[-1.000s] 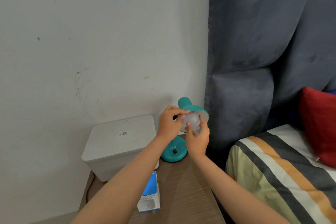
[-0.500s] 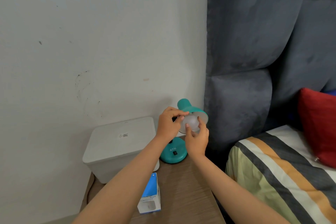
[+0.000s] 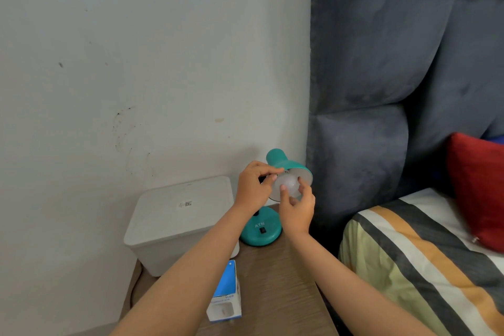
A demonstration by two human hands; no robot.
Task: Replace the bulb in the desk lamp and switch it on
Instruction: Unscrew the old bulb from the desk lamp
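Head view: bulb inside lamp shade, pinched in right hand grip.

White wall, grey padded headboard

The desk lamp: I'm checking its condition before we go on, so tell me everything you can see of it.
The desk lamp is teal, glossy, with a white-lined shade tilted toward the camera. Its round base, lettered ATN with a black switch, stands on the wooden table. A frosted bulb sits in the shade, unlit. The left hand grips the shade's rim; the right hand pinches the bulb.
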